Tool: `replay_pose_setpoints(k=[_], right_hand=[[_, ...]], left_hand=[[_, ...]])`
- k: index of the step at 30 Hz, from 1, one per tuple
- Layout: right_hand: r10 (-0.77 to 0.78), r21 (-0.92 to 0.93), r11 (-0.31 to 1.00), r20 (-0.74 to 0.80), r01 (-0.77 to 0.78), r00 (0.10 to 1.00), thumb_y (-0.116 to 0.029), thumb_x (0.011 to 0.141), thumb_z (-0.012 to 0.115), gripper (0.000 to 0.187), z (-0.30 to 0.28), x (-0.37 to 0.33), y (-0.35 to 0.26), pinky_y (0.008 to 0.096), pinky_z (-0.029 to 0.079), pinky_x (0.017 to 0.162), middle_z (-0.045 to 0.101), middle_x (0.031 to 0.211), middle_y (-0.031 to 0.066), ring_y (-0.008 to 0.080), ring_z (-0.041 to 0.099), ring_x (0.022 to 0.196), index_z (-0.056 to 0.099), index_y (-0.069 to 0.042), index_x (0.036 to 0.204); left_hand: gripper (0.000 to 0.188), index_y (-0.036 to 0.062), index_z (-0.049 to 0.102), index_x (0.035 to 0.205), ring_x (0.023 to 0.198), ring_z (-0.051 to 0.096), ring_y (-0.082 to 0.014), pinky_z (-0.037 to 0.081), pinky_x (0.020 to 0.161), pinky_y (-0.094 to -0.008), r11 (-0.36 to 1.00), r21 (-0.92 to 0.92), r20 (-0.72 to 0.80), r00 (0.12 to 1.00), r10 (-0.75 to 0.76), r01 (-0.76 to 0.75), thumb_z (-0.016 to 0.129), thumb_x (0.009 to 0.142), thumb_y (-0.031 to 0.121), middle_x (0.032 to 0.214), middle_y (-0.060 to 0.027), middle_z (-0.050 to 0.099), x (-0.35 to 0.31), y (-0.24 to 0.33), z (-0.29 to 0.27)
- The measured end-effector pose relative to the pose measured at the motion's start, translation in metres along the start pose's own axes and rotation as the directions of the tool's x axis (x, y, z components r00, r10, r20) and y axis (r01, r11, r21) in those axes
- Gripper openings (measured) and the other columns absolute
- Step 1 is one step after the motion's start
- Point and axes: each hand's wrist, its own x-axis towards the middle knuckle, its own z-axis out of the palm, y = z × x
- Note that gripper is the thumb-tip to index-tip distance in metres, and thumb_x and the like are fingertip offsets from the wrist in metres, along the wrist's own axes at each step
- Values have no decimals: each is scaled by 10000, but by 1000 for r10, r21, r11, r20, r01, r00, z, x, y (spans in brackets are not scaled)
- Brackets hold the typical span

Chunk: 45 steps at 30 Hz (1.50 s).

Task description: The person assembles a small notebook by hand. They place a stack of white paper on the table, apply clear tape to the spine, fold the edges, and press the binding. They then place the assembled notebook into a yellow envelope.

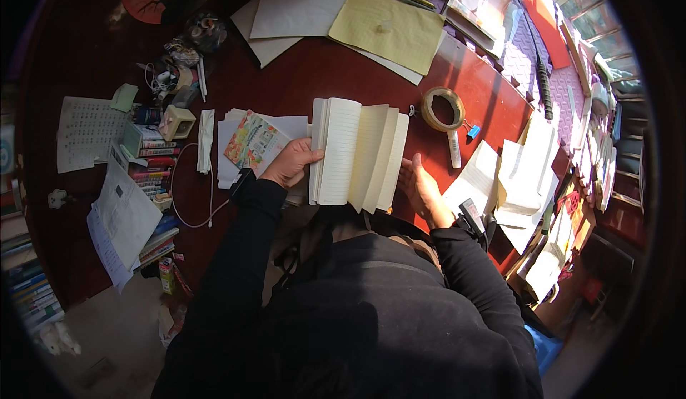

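An open lined notebook (339,152) with cream pages is held up over the near edge of the desk, several leaves fanned apart on its right side. My left hand (291,162) grips its left edge, thumb on the page. Beside the right edge of the pages is my right hand (421,188), fingers stretched out and holding nothing; whether the fingertips touch the paper I cannot tell. Under and behind my left hand lie a colourful floral booklet (254,142) and some white sheets (291,125).
A roll of tape (442,109) and a blue binder clip (472,132) lie right of the notebook. Loose papers (525,177) are at the right, yellow and white sheets (386,24) at the back. Stacked books (153,145) and a white cable (174,185) are at the left.
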Motion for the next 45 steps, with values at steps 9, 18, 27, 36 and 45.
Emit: replay_pose_setpoints(k=[9, 18, 27, 36, 45], right_hand=[[0, -7, 1000, 8, 0, 1000, -672, 984, 342, 857, 0, 0, -1, 425, 296, 1143, 478, 1449, 175, 270, 451, 1331, 389, 44, 1452], [12, 1, 1000, -25, -12, 1000, -681, 978, 348, 865, -1, 1, 1, 426, 289, 1148, 482, 1442, 176, 271, 447, 1333, 391, 47, 1444], [8, -3, 1000, -8, -8, 1000, -687, 970, 357, 890, 0, 0, 0, 431, 276, 1159, 433, 1483, 196, 284, 412, 1371, 360, 55, 1461], [-5, -11, 1000, -19, 5, 1000, -688, 969, 363, 889, 4, -2, -1, 428, 269, 1161, 434, 1485, 190, 280, 409, 1374, 355, 49, 1466], [-12, -30, 999, -21, 11, 1000, -650, 1001, 321, 838, 8, -4, -4, 414, 291, 1147, 458, 1469, 193, 292, 423, 1366, 374, 46, 1465]], left_hand=[[253, 0, 655, 1191, 997, 675, -148, 527, 882, -279, 999, -10, -42, 998, -48, 48, 600, 954, 70, 1127, -106, 708, -1, 1, -4], [290, -9, 619, 1220, 1025, 673, -156, 517, 928, -290, 997, -5, 28, 997, -71, 71, 621, 940, 66, 1159, -113, 697, 3, -1, -16], [225, -14, 635, 1148, 974, 685, -148, 538, 874, -278, 997, -6, 39, 996, -75, 75, 625, 936, 61, 1106, -115, 709, 1, 7, -6], [181, -19, 643, 1101, 923, 694, -145, 554, 829, -278, 998, -43, 74, 996, -51, 55, 625, 941, 62, 1056, -119, 717, 2, 8, -8], [204, -39, 645, 1116, 921, 686, -146, 537, 857, -275, 997, -11, 47, 996, -82, 83, 624, 945, 70, 1045, -121, 713, 1, 11, -2]])
